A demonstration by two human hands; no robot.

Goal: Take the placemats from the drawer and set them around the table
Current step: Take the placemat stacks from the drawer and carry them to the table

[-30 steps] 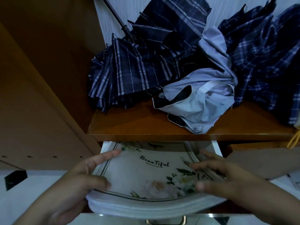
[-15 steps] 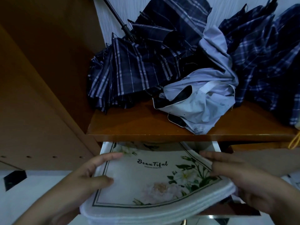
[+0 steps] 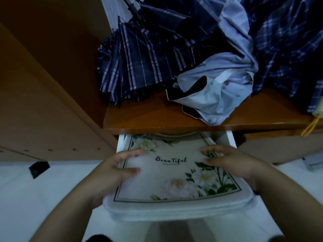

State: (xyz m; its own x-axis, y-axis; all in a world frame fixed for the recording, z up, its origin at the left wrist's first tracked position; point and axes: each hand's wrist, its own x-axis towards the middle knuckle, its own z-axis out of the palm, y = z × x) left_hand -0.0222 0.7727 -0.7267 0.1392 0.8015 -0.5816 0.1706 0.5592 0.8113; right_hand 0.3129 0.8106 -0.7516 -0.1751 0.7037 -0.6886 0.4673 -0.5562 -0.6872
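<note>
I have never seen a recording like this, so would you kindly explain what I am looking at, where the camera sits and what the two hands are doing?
There is no machine here: these are a person's two bare hands. The single picture comes from a wide-angle camera worn on the person's head, looking forward and down, which is why the arms enter from the bottom edge. The left hand and the right hand each grip one side of a stack of placemats; the top one is printed with flowers and the word "Beautiful". The stack is held over an open white drawer. Above the drawer is a wooden shelf, and on it lie a dark checked umbrella and some pale crumpled fabric.
</note>
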